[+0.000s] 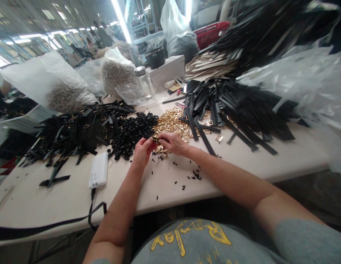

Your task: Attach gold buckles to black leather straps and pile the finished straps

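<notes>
My left hand (142, 150) and my right hand (172, 142) meet at the middle of the white table (242, 161). Both pinch a small gold buckle with a black piece (154, 139) between the fingertips. Just beyond lies a pile of gold buckles (173, 123). To its left sits a heap of small black loops (131, 134). Black straps (231, 102) lie in a spread pile to the right. Finished black straps with gold fittings (79, 130) are heaped at the left.
A white power bank (98, 170) with a black cable lies near the left forearm. Small black bits (196, 176) are scattered on the table. Plastic bags of parts (62, 91), a clear bottle (145, 81) and a white box (169, 69) stand behind. Clear plastic sheeting (310, 84) covers the right side.
</notes>
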The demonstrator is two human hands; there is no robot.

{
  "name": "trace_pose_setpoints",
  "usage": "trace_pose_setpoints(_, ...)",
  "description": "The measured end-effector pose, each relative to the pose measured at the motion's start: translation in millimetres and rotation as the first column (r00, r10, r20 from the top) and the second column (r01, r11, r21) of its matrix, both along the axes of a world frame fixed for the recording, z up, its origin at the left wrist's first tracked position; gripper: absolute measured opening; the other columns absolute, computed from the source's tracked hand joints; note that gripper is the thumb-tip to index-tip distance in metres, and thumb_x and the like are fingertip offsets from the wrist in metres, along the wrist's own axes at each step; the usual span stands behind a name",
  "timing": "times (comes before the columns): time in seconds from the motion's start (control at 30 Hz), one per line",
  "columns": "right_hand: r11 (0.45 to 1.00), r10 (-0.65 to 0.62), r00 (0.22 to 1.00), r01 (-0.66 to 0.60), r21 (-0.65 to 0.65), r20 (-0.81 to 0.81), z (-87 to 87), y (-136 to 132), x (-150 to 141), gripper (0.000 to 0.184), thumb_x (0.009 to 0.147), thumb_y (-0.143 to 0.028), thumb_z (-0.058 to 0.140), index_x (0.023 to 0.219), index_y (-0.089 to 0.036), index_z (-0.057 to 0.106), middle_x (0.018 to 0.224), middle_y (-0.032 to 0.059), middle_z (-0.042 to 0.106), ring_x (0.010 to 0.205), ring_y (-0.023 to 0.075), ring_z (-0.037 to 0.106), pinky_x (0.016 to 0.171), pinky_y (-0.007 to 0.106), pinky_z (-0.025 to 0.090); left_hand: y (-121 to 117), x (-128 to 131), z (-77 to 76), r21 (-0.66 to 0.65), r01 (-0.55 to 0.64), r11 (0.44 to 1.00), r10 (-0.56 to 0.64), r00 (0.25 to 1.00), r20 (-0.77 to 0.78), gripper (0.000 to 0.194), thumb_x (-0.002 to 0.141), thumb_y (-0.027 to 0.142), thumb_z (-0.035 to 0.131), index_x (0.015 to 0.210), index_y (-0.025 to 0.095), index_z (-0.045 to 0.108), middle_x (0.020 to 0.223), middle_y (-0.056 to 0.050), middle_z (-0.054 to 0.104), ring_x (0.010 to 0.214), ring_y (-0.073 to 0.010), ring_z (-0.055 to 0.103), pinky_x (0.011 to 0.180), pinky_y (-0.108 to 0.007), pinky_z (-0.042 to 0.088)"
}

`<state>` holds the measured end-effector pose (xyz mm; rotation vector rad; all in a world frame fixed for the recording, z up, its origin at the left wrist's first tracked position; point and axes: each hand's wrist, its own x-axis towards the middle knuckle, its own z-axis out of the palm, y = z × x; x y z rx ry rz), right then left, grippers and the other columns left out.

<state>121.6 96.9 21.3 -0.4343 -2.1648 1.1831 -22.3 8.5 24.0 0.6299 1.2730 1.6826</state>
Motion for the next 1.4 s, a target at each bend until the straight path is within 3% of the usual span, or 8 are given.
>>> trace_pose_setpoints(0.43, 0.998, 0.039, 0.999, -0.039, -0.04, 0.008, -2.7, 2.2, -0.1, 0.008, 0.09, -0.015, 0.054, 0.09, -0.013, 0.061, 0.067, -0.0032, 0.058, 0.056, 0.0075, 0.054, 0.059, 0.018, 0.04, 2.1, 3.2, -4.8, -0.002, -0.051, 0.999, 0.051, 0.999, -0.009, 0.042, 0.046, 0.031, 0.091, 0.072, 0.016, 0.062, 0.072, 0.001, 0.066, 0.058, -0.008, 0.058, 0.057, -0.019, 0.049)
trace_pose_setpoints(0.6, 0.999, -0.042, 0.999, 0.042, 0.017, 0.009, -0.7, -0.1, -0.1, 0.007, 0.085, -0.016, 0.058, 0.084, -0.013, 0.065, 0.067, -0.0024, 0.058, 0.059, 0.008, 0.048, 0.059, 0.02, 0.036, 3.6, 5.1, -5.3, 0.04, -0.088, 0.995, 0.092, 0.987, -0.133, 0.042, 0.05, 0.034, 0.089, 0.071, 0.016, 0.058, 0.066, 0.003, 0.062, 0.055, -0.0079, 0.055, 0.055, -0.02, 0.045)
trace_pose_setpoints(0.8, 0.995, -0.101, 0.995, 0.101, -0.012, -0.001, -1.6, 3.8, 1.9, 0.014, 0.085, -0.026, 0.058, 0.077, -0.015, 0.062, 0.063, -0.0012, 0.058, 0.056, 0.0099, 0.051, 0.054, 0.021, 0.036, 1.3, 9.9, -4.1, 0.177, -0.09, 0.98, 0.148, 0.928, -0.343, 0.036, 0.058, 0.038, 0.087, 0.073, 0.017, 0.062, 0.065, 0.003, 0.06, 0.056, -0.0087, 0.053, 0.055, -0.02, 0.042)
trace_pose_setpoints(0.97, 0.986, -0.095, 0.996, 0.094, -0.139, 0.004, -2.6, 12.2, 4.6, 0.026, 0.085, -0.04, 0.056, 0.076, -0.016, 0.059, 0.06, -0.0006, 0.057, 0.047, 0.0116, 0.052, 0.047, 0.022, 0.037, -2.7, 10.4, 0.7, 0.153, 0.026, 0.988, 0.034, 0.927, -0.373, 0.044, 0.074, 0.057, 0.071, 0.085, 0.015, 0.07, 0.076, -0.004, 0.066, 0.064, -0.0125, 0.059, 0.06, -0.024, 0.047)
trace_pose_setpoints(1.03, 0.989, -0.079, 0.997, 0.079, -0.126, 0.009, -1.9, 13.2, 5.1, 0.029, 0.085, -0.044, 0.056, 0.076, -0.017, 0.059, 0.06, -0.0001, 0.058, 0.047, 0.0121, 0.053, 0.047, 0.023, 0.038, -1.8, 9.0, 0.6, 0.132, 0.046, 0.99, 0.003, 0.936, -0.351, 0.045, 0.075, 0.058, 0.07, 0.082, 0.013, 0.07, 0.077, -0.004, 0.067, 0.065, -0.0121, 0.06, 0.061, -0.024, 0.048)
trace_pose_setpoints(1.13, 0.997, -0.074, 0.997, 0.076, -0.032, 0.037, 0.2, 12.4, 6.0, 0.03, 0.086, -0.045, 0.055, 0.077, -0.017, 0.061, 0.061, 0.0008, 0.059, 0.05, 0.0128, 0.054, 0.049, 0.024, 0.039, 1.2, 7.5, -1.7, 0.085, 0.045, 0.995, -0.019, 0.958, -0.286, 0.043, 0.065, 0.05, 0.081, 0.08, 0.013, 0.067, 0.07, -0.001, 0.063, 0.06, -0.0094, 0.056, 0.057, -0.02, 0.045)
trace_pose_setpoints(1.3, 0.995, -0.024, 0.994, 0.014, 0.097, 0.102, 1.1, 16.4, 8.5, 0.029, 0.086, -0.044, 0.051, 0.084, -0.019, 0.067, 0.063, 0.0018, 0.062, 0.053, 0.0149, 0.056, 0.051, 0.026, 0.041, 5.0, 5.0, -7.8, -0.028, 0.191, 0.981, -0.193, 0.971, -0.145, 0.068, 0.051, 0.048, 0.089, 0.105, 0.015, 0.066, 0.1, -0.008, 0.067, 0.069, -0.0113, 0.061, 0.062, -0.024, 0.048)
trace_pose_setpoints(1.4, 0.985, 0.012, 0.991, -0.035, 0.166, 0.136, -1.9, 23.5, 9.1, 0.03, 0.085, -0.046, 0.051, 0.082, -0.02, 0.067, 0.069, 0.0037, 0.065, 0.058, 0.0171, 0.06, 0.052, 0.027, 0.044, 6.6, 1.7, -12.6, -0.082, 0.224, 0.971, -0.233, 0.964, -0.125, 0.066, 0.045, 0.048, 0.091, 0.095, 0.011, 0.068, 0.089, -0.007, 0.067, 0.068, -0.0116, 0.06, 0.067, -0.026, 0.049)
